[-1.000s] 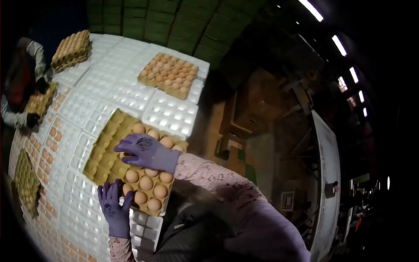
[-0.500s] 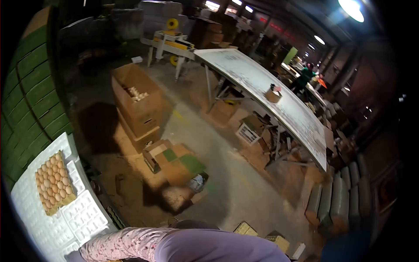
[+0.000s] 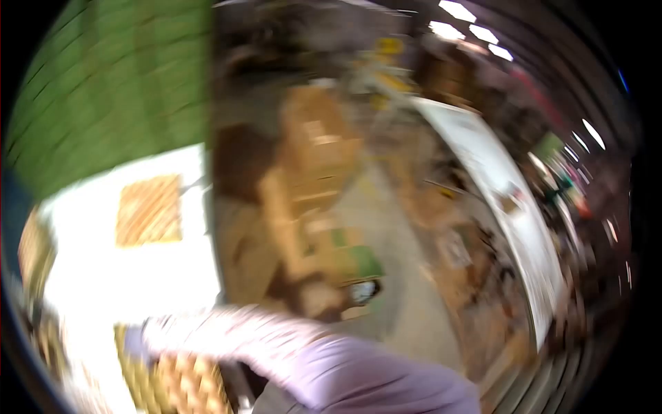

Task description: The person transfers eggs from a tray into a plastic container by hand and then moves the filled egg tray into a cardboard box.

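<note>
My right arm, in a pink floral sleeve cover and lavender top, reaches across the bottom of the view to the left. At its end, my right hand (image 3: 138, 343), in a greyish-lavender glove, overlaps the edge of an olive egg tray (image 3: 141, 379). Motion blur smears its fingers, so I cannot tell whether they grip the tray. Brown eggs (image 3: 189, 383) sit in rows just below the forearm. Farther off, a full tray of brown eggs (image 3: 149, 210) lies on a bright white surface (image 3: 83, 214). My left hand is out of view.
Stacked green boxes (image 3: 138, 76) form a wall behind the white surface. More egg trays (image 3: 38, 248) are at the far left. Tall cardboard cartons (image 3: 321, 145) and flattened cardboard (image 3: 341, 255) occupy the floor. A long white table (image 3: 496, 179) runs along the right; a person (image 3: 562, 183) is beyond it.
The view has swung left and blurred, so the scene sits farther right. My right hand has come higher into view, and the egg tray with brown eggs beneath the forearm now shows.
</note>
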Demonstrator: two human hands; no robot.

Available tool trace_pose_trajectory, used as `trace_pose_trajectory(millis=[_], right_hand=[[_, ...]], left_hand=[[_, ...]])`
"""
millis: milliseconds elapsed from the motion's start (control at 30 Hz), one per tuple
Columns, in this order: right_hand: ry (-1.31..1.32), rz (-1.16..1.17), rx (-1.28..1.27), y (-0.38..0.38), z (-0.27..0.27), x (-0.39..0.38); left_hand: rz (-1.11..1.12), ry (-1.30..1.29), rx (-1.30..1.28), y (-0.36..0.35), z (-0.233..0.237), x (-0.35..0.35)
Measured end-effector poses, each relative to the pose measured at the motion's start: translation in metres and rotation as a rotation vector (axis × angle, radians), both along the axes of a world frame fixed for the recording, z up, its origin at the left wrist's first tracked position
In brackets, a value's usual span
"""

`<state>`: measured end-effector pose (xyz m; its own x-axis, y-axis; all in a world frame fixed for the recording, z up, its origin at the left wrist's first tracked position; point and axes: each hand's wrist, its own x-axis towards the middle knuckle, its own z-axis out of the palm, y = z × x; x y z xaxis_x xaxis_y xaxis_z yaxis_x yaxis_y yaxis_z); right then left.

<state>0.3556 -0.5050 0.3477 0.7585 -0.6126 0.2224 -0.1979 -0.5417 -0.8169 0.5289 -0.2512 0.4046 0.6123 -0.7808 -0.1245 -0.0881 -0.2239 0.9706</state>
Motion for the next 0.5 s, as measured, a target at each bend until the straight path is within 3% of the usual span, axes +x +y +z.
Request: trace_pose_trajectory(millis=[33,100,133,167,200,233,300,400,467,500], right_hand=[[-0.020,0.004,-0.059,0.004,0.007,-0.020],[-0.071,0.014,0.056,-0.002,0.027,-0.039],[-0.032,0.084,0.524,-0.002,0.071,-0.061],[-0.111,0.092,0.798,0.003,0.102,-0.074],[-0.193,0.069,1.069,0.006,0.131,-0.088],[-0.249,0.073,1.145,0.009,0.141,-0.092],[-0.138,0.183,1.016,-0.001,0.120,-0.077],[0.285,0.504,0.052,0.008,0.096,-0.054],[0.529,0.605,-0.502,0.040,0.107,-0.044],[0.596,0.669,-0.721,0.048,0.100,-0.039]], left_hand=[[-0.051,-0.162,0.164,-0.001,0.014,-0.019],[-0.163,-0.493,0.509,0.015,0.040,-0.065],[-0.205,-0.585,0.612,0.017,0.047,-0.085],[-0.164,-0.676,0.563,0.022,0.034,-0.090],[-0.146,-0.773,0.487,0.025,0.032,-0.095],[-0.155,-0.793,0.509,0.026,0.028,-0.096],[-0.199,-0.824,0.480,0.026,0.025,-0.088],[-0.159,-0.958,0.423,0.032,0.017,-0.088],[-0.010,-0.418,0.395,0.032,0.028,-0.085],[0.083,0.155,0.270,0.035,0.031,-0.079]])
